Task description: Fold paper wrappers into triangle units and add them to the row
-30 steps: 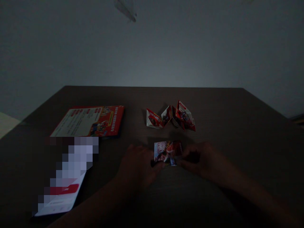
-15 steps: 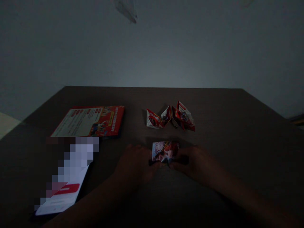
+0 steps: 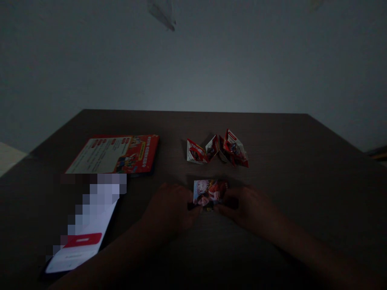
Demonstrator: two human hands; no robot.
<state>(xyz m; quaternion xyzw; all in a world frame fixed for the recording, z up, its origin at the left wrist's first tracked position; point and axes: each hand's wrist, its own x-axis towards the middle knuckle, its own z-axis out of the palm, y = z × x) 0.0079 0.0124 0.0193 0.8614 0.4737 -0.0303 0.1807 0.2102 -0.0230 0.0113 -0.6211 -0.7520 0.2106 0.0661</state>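
A small colourful printed paper [image 3: 209,191] is held low over the near middle of the dark table. My left hand [image 3: 173,205] is closed on its left edge, the thumb at the lower left corner. My right hand [image 3: 246,205] pinches the right edge, with the thumb at the lower right. Both thumbs lie near each other along the paper's near side. My fingers partly cover its sides, and the dim light hides whether it has several layers. Beyond it stand folded red-and-white paper pieces [image 3: 229,149], creased into peaked shapes.
Left of the folded pieces lies a red-and-white printed booklet [image 3: 105,153], its text side up. A lit phone [image 3: 87,241], partly pixelated, rests in front of it beside my left forearm. The brown table [image 3: 278,137] reaches back to a grey wall [image 3: 193,60].
The near part of the paper, bent half a second ago, now looks flatter and shows more of its print. Both hands stay almost in place, still gripping it.
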